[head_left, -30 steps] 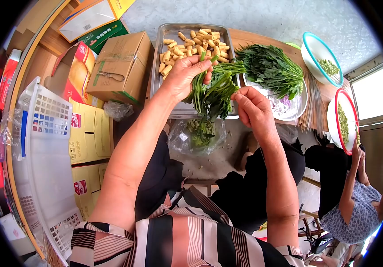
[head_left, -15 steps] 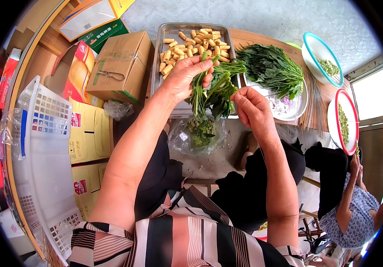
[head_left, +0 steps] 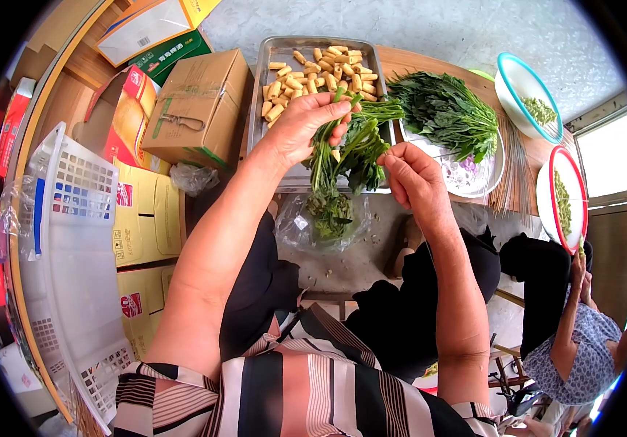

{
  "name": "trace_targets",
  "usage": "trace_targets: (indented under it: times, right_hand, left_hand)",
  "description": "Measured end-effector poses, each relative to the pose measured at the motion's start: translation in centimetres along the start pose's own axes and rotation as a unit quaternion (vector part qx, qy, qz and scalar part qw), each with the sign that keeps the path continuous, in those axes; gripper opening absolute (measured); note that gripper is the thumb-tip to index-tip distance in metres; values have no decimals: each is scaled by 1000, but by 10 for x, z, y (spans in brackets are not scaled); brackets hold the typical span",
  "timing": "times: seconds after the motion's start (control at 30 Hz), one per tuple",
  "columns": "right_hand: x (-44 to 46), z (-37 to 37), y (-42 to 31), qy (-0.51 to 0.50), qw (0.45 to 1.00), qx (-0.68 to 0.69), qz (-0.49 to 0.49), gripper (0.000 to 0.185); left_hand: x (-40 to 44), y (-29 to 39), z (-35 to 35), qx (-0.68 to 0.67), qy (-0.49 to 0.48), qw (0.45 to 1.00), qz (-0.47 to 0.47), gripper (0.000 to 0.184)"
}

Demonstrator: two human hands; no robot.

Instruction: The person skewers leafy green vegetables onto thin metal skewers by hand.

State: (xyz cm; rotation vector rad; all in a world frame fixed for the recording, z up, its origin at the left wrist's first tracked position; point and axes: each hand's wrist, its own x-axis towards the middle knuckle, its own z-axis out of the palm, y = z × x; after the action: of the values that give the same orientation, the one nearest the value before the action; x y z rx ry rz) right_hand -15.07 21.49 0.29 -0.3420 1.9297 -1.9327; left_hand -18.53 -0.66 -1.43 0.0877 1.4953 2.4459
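Observation:
My left hand (head_left: 311, 125) is closed around a bunch of leafy greens (head_left: 361, 142), its thumb and fingers on the stems and the leaves hanging down. My right hand (head_left: 414, 178) is pinched at the right edge of the same bunch, on a leaf or thin stem; its exact grip is partly hidden. A small pale piece (head_left: 336, 155) shows in front of the stems. Behind the hands, a metal tray (head_left: 263, 54) holds several short tan rolls (head_left: 313, 73). Below the bunch, a clear plastic bag (head_left: 291, 224) with green scraps (head_left: 330, 215) lies low down.
More greens (head_left: 444, 109) lie on a white plate (head_left: 499, 171) on the wooden table, beside thin sticks (head_left: 514, 171). Blue-rimmed (head_left: 506, 87) and red-rimmed bowls (head_left: 549, 197) stand right. Another person (head_left: 572, 349) sits there. Cardboard boxes (head_left: 200, 109) and a white basket (head_left: 76, 247) are left.
Both hands stay almost where they were, still on the greens. The small pale piece now shows in front of the stems, where it was not seen before.

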Motion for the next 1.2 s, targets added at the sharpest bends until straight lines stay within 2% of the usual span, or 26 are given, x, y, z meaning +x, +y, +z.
trace_targets:
  times: [0.4,0.5,0.6,0.67,0.73,0.8,0.83,0.93,1.2]
  right_hand:
    - [2,2,1,12,1000,0,-8,18]
    - [3,1,1,22,1000,8,1,17]
    - [5,-5,5,27,999,24,-2,17]
    - [5,-8,7,27,999,36,-10,16]
    - [5,-11,7,24,998,53,-28,15]
    - [5,-10,8,21,998,51,-23,16]
    - [4,-8,8,22,999,43,-17,16]
    - [2,-1,4,19,1000,22,-5,16]
    - [2,4,3,5,1000,-3,-2,18]
  left_hand:
    - [-1,-12,3,42,-50,998,-20,21]
    - [4,-16,3,79,-30,996,34,24]
    - [6,-9,-1,196,110,963,149,28]
    - [5,0,-8,151,135,966,162,30]
    - [1,6,-8,170,134,965,146,33]
    - [-2,6,-8,114,91,985,96,37]
    - [0,3,-10,141,76,983,89,38]
    - [2,-4,-9,91,45,991,91,28]
    - [2,-4,-5,49,38,997,47,25]
